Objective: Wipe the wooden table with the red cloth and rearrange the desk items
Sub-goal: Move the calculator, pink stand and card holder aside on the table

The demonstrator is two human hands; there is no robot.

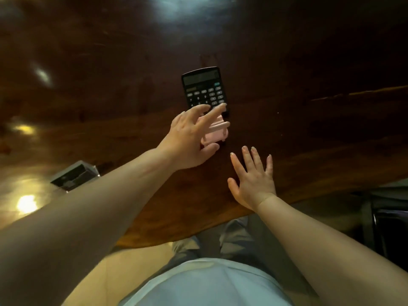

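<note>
A black calculator (204, 89) lies on the dark wooden table (309, 133), a little past the middle. Just in front of it sits a small pink object (217, 131), perhaps a phone stand. My left hand (189, 140) reaches over this pink object with fingers spread; the thumb is at its near side and the fingertips reach the calculator's lower edge. Whether the hand grips it I cannot tell for sure. My right hand (254, 180) hovers open and flat over the table, near the front edge. No red cloth is in view.
A dark box-like item with a pale rim (74, 175) sits at the table's left, beside my left forearm. The table's curved front edge (176, 241) runs close to my body. A dark chair or frame (388, 217) stands at the right.
</note>
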